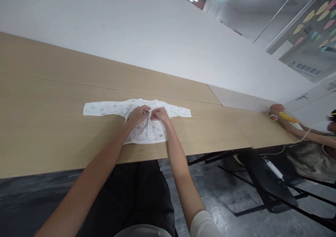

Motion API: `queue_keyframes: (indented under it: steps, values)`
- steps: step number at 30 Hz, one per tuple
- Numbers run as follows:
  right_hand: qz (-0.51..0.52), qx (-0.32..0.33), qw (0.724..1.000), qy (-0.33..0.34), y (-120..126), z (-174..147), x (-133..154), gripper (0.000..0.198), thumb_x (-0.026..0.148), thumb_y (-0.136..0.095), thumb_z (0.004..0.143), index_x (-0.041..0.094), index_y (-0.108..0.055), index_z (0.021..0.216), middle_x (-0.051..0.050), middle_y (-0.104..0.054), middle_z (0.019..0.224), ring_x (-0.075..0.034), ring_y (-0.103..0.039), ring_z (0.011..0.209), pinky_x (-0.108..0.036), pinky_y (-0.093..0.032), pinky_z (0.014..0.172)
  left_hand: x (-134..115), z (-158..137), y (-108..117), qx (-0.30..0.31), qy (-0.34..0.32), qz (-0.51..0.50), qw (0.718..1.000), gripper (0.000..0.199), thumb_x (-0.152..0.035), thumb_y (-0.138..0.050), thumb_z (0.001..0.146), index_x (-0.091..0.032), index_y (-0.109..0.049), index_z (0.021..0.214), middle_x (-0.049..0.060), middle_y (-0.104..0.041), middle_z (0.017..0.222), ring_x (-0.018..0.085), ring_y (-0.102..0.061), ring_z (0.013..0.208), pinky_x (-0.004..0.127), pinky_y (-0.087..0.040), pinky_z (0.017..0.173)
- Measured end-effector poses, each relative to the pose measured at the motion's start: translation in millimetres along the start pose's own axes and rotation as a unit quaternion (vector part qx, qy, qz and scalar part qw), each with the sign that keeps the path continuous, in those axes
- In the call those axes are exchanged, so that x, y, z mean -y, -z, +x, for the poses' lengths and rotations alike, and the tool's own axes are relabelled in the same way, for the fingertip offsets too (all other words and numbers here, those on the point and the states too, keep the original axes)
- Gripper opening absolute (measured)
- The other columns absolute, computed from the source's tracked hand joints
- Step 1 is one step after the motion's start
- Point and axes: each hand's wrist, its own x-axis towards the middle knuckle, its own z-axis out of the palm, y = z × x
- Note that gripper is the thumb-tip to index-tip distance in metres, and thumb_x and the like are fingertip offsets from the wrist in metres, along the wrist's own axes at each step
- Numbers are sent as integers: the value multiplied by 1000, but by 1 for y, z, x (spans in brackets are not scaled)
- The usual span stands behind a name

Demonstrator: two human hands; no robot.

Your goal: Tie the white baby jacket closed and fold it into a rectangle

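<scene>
A small white baby shirt [138, 133] with a faint print lies spread on the wooden table, its long sleeves stretched out to both sides. Both of my hands meet at its front opening, a little below the neckline. My left hand [139, 114] pinches the fabric along the left side of that opening. Close beside it, my right hand [160, 114] has its fingers pressed together on the other edge. Any fastener between the fingertips is too small or hidden to make out. The lower front hangs in folds toward the hem.
The long wooden table [52, 135] runs along a white partition [131, 30]. At the far right another person [309, 135] sits with arms on the table, near a yellow item [288, 118]. A black folding chair [270, 181] carries a white power strip [274, 169] with a cable.
</scene>
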Motion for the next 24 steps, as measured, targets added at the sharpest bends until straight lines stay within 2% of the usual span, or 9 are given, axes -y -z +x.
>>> queue_keyframes:
  steps: [5, 9, 11, 14, 18, 24]
  values:
    - [-102, -12, 994, 31, 0, 4, -4, 24, 9, -53, 82, 16, -56, 59, 2, -56, 52, -9, -55, 48, -18, -49, 51, 4, 2, -1, 15, -10, 33, 999, 39, -23, -44, 79, -19, -70, 108, 6, -74, 101, 21, -67, 92, 32, -50, 88]
    - [-249, -53, 963, 93, 1, 0, -3, 25, 14, -55, 81, 17, -58, 56, 3, -55, 50, -10, -57, 54, -18, -46, 58, 7, 2, -1, 20, -13, 35, 999, 42, -20, -43, 78, -20, -71, 109, 5, -74, 106, 22, -67, 97, 32, -49, 92]
    - [-285, -66, 950, 106, 1, -2, -2, 23, 19, -58, 81, 17, -61, 58, 2, -58, 52, -12, -59, 59, -19, -45, 62, 9, 3, -1, 21, -17, 37, 999, 42, -20, -42, 79, -20, -72, 110, 5, -75, 105, 22, -67, 96, 33, -49, 92]
    - [-297, -66, 946, 110, 2, -2, -1, 22, 28, -64, 81, 17, -64, 62, 2, -61, 57, -13, -60, 62, -20, -43, 61, 13, 3, -1, 16, -35, 70, 997, 41, -23, -41, 84, -19, -72, 110, 7, -74, 105, 24, -65, 99, 35, -48, 93]
    - [-299, -54, 948, 99, 1, 1, -1, 18, 34, -72, 76, 18, -66, 69, 2, -63, 63, -12, -58, 62, -21, -40, 59, 16, 4, -2, 6, -44, 171, 984, 42, -24, -38, 88, -21, -74, 110, 11, -71, 107, 28, -61, 105, 42, -44, 98]
    - [-320, -27, 940, 112, -1, -10, -6, 22, 30, -80, 68, 19, -61, 70, 5, -60, 67, -10, -55, 63, -21, -38, 59, 19, 0, -3, 20, -33, 253, 967, 47, -26, -36, 92, -26, -63, 130, 8, -56, 141, 31, -48, 128, 50, -36, 105]
